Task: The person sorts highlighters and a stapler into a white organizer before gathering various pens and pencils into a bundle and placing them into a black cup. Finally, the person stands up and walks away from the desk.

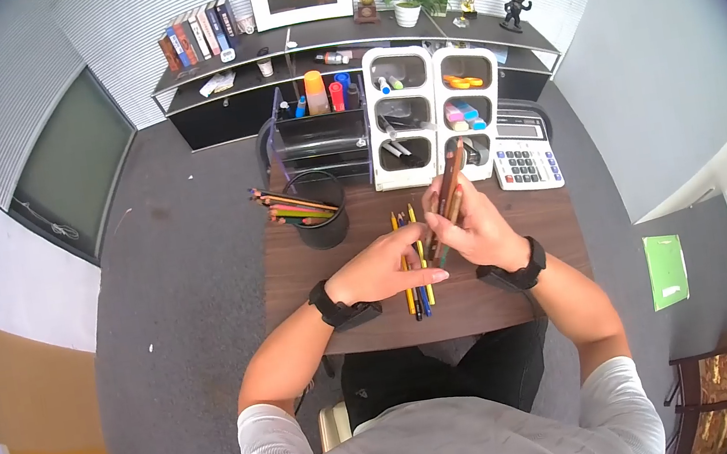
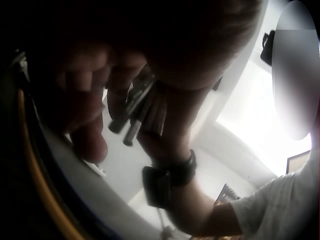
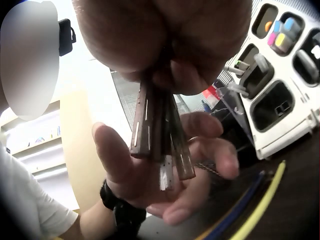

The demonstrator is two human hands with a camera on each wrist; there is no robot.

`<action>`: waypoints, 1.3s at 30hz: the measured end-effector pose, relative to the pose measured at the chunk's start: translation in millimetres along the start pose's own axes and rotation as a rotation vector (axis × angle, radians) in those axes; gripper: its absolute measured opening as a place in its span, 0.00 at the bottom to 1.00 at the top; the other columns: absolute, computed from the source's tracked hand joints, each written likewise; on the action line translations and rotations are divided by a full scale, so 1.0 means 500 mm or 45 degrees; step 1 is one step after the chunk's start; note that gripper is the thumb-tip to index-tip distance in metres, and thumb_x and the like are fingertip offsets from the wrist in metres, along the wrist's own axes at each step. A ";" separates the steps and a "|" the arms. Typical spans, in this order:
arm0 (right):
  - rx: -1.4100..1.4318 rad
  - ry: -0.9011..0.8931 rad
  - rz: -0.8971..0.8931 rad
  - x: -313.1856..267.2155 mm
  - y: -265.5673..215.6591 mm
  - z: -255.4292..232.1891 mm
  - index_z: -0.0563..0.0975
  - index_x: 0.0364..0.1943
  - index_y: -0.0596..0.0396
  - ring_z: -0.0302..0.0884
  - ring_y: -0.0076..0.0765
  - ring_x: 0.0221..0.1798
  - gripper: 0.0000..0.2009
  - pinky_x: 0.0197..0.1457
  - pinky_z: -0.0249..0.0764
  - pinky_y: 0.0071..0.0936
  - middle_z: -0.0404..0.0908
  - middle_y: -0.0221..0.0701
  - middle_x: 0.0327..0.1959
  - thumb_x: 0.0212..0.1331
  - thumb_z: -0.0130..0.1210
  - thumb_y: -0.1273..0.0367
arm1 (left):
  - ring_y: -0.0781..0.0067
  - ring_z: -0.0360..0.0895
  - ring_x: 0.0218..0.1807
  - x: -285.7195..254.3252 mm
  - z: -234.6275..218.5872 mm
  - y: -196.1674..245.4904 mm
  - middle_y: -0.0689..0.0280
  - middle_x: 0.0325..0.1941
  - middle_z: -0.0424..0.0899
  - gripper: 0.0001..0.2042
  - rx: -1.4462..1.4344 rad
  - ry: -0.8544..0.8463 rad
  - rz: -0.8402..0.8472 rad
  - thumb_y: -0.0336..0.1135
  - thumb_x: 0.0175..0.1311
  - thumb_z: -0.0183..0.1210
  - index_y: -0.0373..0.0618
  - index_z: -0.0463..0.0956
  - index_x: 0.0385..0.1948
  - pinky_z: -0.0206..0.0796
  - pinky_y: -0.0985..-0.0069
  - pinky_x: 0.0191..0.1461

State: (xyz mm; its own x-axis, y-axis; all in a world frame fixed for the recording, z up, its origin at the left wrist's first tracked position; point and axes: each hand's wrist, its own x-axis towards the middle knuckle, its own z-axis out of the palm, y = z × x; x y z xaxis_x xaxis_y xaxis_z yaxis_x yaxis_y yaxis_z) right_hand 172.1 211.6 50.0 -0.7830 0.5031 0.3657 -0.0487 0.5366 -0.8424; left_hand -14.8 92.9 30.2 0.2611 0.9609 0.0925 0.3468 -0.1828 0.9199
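My right hand (image 1: 487, 230) grips a bundle of brown pencils (image 1: 451, 185) above the desk. The lower ends of the held pencils (image 3: 142, 122) point down from the right hand (image 3: 165, 40) in the right wrist view. Just below those ends, my left hand (image 1: 374, 270) has its fingers spread and slightly bent; whether it touches them I cannot tell. Dark and blurred, the left hand (image 2: 90, 100) partly covers the left wrist view, beside the held pencils (image 2: 145, 112). Several yellow and blue pencils (image 1: 429, 293) lie on the desk under my hands.
A black mesh cup (image 1: 324, 231) of coloured pencils stands at the left. Behind are a dark organizer (image 1: 322, 127) with markers and a white compartment organizer (image 1: 381, 169) holding pens, erasers and orange scissors. A calculator (image 1: 530, 168) sits at the right rear.
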 end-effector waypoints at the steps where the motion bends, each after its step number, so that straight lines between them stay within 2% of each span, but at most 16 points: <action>1: 0.083 0.005 -0.017 0.007 0.000 0.012 0.69 0.57 0.56 0.83 0.42 0.34 0.18 0.41 0.78 0.37 0.81 0.42 0.38 0.70 0.62 0.68 | 0.79 0.81 0.37 0.004 0.008 -0.022 0.66 0.43 0.84 0.21 -0.154 -0.011 0.044 0.42 0.72 0.70 0.39 0.78 0.57 0.74 0.75 0.39; 3: -0.061 -0.040 -0.124 0.021 0.003 0.030 0.68 0.58 0.55 0.83 0.42 0.38 0.18 0.45 0.78 0.39 0.81 0.38 0.40 0.71 0.62 0.67 | 0.82 0.80 0.40 0.017 0.026 -0.086 0.67 0.43 0.84 0.19 -0.457 -0.031 0.133 0.41 0.74 0.69 0.37 0.78 0.56 0.74 0.75 0.42; 4: -0.040 -0.062 -0.064 0.027 -0.008 0.036 0.70 0.57 0.56 0.83 0.41 0.38 0.17 0.45 0.78 0.38 0.81 0.38 0.39 0.71 0.62 0.66 | 0.81 0.78 0.43 0.006 0.000 -0.033 0.68 0.44 0.83 0.15 -0.390 -0.083 -0.067 0.36 0.76 0.65 0.34 0.79 0.54 0.74 0.74 0.48; 8: -0.061 -0.213 -0.015 0.054 -0.034 0.024 0.76 0.50 0.57 0.82 0.35 0.39 0.12 0.45 0.78 0.35 0.82 0.35 0.36 0.71 0.62 0.65 | 0.81 0.76 0.45 0.014 0.001 -0.078 0.68 0.43 0.82 0.10 -0.267 -0.045 -0.087 0.32 0.77 0.61 0.35 0.79 0.49 0.72 0.74 0.50; 11: 0.129 -0.505 0.266 0.078 -0.065 -0.005 0.79 0.45 0.58 0.81 0.29 0.39 0.10 0.46 0.78 0.32 0.83 0.32 0.34 0.72 0.62 0.65 | 0.81 0.75 0.44 0.018 0.004 -0.091 0.68 0.42 0.81 0.08 -0.182 0.001 -0.046 0.32 0.77 0.60 0.35 0.78 0.47 0.71 0.75 0.49; 12: 0.069 -0.551 0.296 0.083 -0.072 -0.011 0.81 0.49 0.59 0.77 0.17 0.35 0.09 0.40 0.75 0.21 0.85 0.25 0.35 0.73 0.63 0.68 | 0.82 0.74 0.43 0.016 0.006 -0.086 0.69 0.41 0.81 0.09 -0.217 0.027 0.001 0.33 0.77 0.61 0.36 0.78 0.47 0.71 0.76 0.49; 16: -0.076 -0.517 0.405 0.116 -0.130 -0.022 0.82 0.49 0.61 0.80 0.18 0.31 0.11 0.33 0.77 0.20 0.87 0.28 0.33 0.72 0.65 0.67 | 0.83 0.76 0.41 0.006 -0.008 -0.013 0.71 0.40 0.83 0.10 -0.319 0.157 -0.028 0.36 0.76 0.66 0.39 0.77 0.45 0.71 0.78 0.47; 19: -0.130 -0.299 0.309 0.166 -0.178 -0.037 0.82 0.48 0.60 0.79 0.15 0.31 0.10 0.32 0.76 0.20 0.87 0.28 0.34 0.72 0.64 0.67 | 0.84 0.78 0.40 0.018 -0.005 -0.090 0.71 0.38 0.85 0.11 -0.400 0.251 -0.122 0.37 0.74 0.68 0.42 0.77 0.41 0.71 0.79 0.45; 22: -0.177 -0.195 0.028 0.223 -0.164 -0.007 0.82 0.46 0.58 0.83 0.23 0.30 0.10 0.35 0.78 0.26 0.86 0.27 0.29 0.73 0.63 0.64 | 0.85 0.79 0.41 0.022 -0.011 -0.112 0.70 0.39 0.87 0.11 -0.302 0.175 -0.222 0.35 0.73 0.69 0.42 0.76 0.42 0.71 0.80 0.46; 23: -0.118 -0.232 0.044 0.233 -0.166 0.016 0.83 0.46 0.58 0.82 0.22 0.31 0.11 0.36 0.77 0.27 0.87 0.28 0.30 0.72 0.63 0.63 | 0.85 0.80 0.41 0.025 -0.013 -0.119 0.70 0.38 0.87 0.11 -0.270 0.128 -0.235 0.35 0.73 0.69 0.41 0.76 0.43 0.72 0.80 0.46; 25: -0.160 -0.315 0.103 0.253 -0.145 0.061 0.83 0.45 0.59 0.86 0.37 0.33 0.13 0.39 0.79 0.36 0.88 0.38 0.31 0.70 0.65 0.62 | 0.84 0.80 0.43 0.026 -0.012 -0.125 0.70 0.40 0.87 0.11 -0.236 0.095 -0.237 0.35 0.73 0.68 0.40 0.77 0.46 0.72 0.80 0.48; 28: -0.446 -0.248 -0.193 0.272 -0.086 0.117 0.83 0.42 0.63 0.83 0.69 0.41 0.15 0.48 0.78 0.53 0.85 0.54 0.34 0.66 0.66 0.61 | 0.83 0.80 0.45 0.025 -0.010 -0.138 0.70 0.44 0.87 0.13 -0.231 0.115 -0.208 0.34 0.73 0.68 0.39 0.78 0.51 0.73 0.79 0.50; 32: -0.653 -0.361 -0.057 0.277 -0.072 0.143 0.83 0.42 0.65 0.84 0.65 0.40 0.15 0.48 0.79 0.51 0.85 0.52 0.31 0.65 0.67 0.63 | 0.81 0.80 0.49 0.030 -0.007 -0.159 0.70 0.49 0.87 0.17 -0.235 0.143 -0.210 0.34 0.74 0.67 0.38 0.77 0.59 0.73 0.79 0.54; 35: -0.547 -0.391 -0.028 0.277 -0.071 0.136 0.83 0.45 0.65 0.86 0.59 0.39 0.16 0.48 0.81 0.46 0.86 0.49 0.33 0.65 0.67 0.64 | 0.80 0.81 0.45 0.029 -0.006 -0.157 0.68 0.43 0.88 0.13 -0.143 0.186 -0.141 0.37 0.74 0.68 0.38 0.79 0.50 0.74 0.76 0.47; 38: -0.440 -0.300 -0.139 0.251 -0.061 0.111 0.81 0.54 0.62 0.85 0.39 0.35 0.18 0.44 0.81 0.35 0.86 0.41 0.39 0.67 0.67 0.65 | 0.74 0.82 0.35 0.015 -0.023 -0.105 0.63 0.33 0.87 0.13 0.130 0.204 -0.201 0.40 0.72 0.68 0.39 0.80 0.39 0.72 0.70 0.38; 39: -0.410 -0.294 -0.089 0.240 -0.063 0.100 0.81 0.55 0.62 0.85 0.37 0.36 0.18 0.44 0.81 0.34 0.86 0.40 0.40 0.67 0.67 0.65 | 0.71 0.81 0.32 0.010 -0.025 -0.099 0.61 0.31 0.86 0.13 0.194 0.266 -0.186 0.41 0.71 0.69 0.40 0.79 0.37 0.70 0.68 0.36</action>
State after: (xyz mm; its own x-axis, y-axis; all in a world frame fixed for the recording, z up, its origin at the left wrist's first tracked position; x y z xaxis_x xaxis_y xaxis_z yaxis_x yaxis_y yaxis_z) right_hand 48.9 221.3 100.6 -0.9052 0.3120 0.2886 0.0611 0.7675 -0.6381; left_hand -41.8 109.2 -10.3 0.0125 0.9985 0.0541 0.5023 -0.0531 0.8631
